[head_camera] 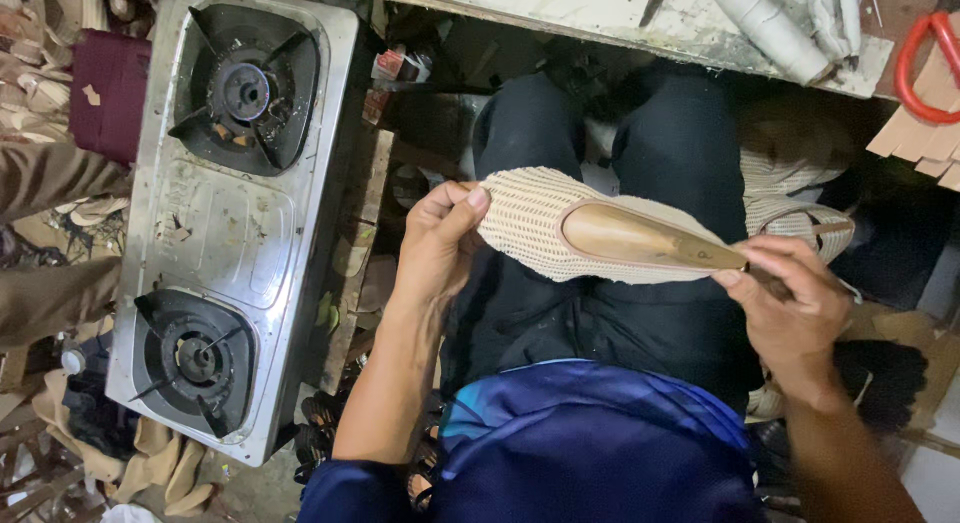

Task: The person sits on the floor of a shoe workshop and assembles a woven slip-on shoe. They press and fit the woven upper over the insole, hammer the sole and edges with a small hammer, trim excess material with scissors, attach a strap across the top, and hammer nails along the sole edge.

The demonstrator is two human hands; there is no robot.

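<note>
A beige woven shoe upper [535,223] is stretched over a wooden shoe last [645,240], held level above my lap. My left hand [437,245] grips the toe end, thumb pressed on the woven fabric. My right hand [793,301] holds the heel end, fingers closed around the last's back. More of the same striped beige fabric [800,215] lies on my right thigh, behind the shoe. I sit in dark trousers and a blue shirt.
A steel two-burner gas stove [232,208] stands on the floor at the left. A worn white workbench [620,13] runs along the top with rolled material [768,28]. Red-handled scissors [925,55] and cardboard pieces [925,123] lie at top right. Shoe parts clutter the far left.
</note>
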